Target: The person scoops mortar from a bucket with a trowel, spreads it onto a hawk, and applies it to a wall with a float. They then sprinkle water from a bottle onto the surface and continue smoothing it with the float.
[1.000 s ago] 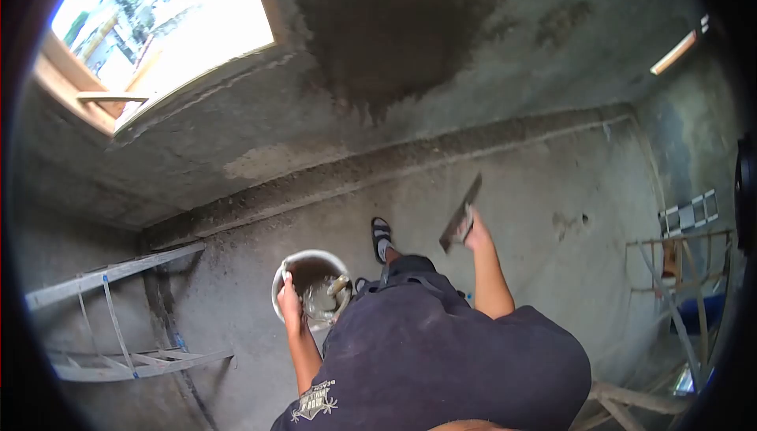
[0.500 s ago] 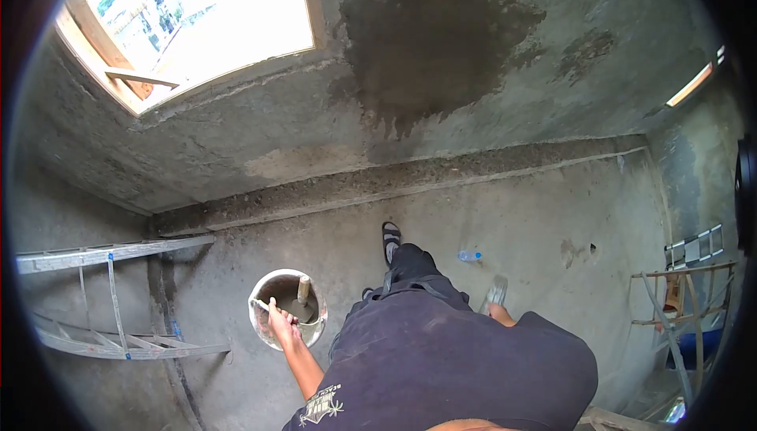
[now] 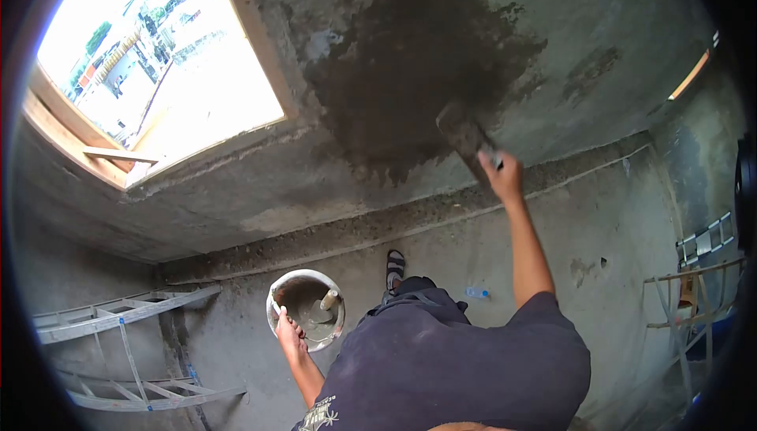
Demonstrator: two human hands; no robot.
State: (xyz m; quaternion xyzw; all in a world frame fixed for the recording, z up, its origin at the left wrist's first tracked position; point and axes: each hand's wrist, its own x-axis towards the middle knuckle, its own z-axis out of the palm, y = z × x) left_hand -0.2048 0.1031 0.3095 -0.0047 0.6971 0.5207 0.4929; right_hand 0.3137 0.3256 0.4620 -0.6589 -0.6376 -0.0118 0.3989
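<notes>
My right hand [image 3: 507,175] is closed round the handle of a plastering trowel [image 3: 461,133]. Its long flat blade is up at the wall, over the lower right of a dark wet patch [image 3: 394,68]; whether it touches cannot be told. Down at the left, my left hand [image 3: 292,335] grips the handle of a white bucket [image 3: 306,275] at its near left side. Grey mortar [image 3: 303,305] lies inside the bucket. A tool with a pale wooden handle [image 3: 330,299] leans in it, its lower end in the mortar.
A window opening with a wooden frame [image 3: 256,52] is at upper left. Metal ladders [image 3: 126,313] stand at the left. A plastic bottle [image 3: 477,293] lies on the floor beside my legs. A metal stand [image 3: 698,273] is at the right. A concrete ledge [image 3: 378,230] runs along the wall's foot.
My right hand has swung up from low beside my body to the wall, carrying the trowel. My left hand keeps its hold on the bucket. The view has shifted.
</notes>
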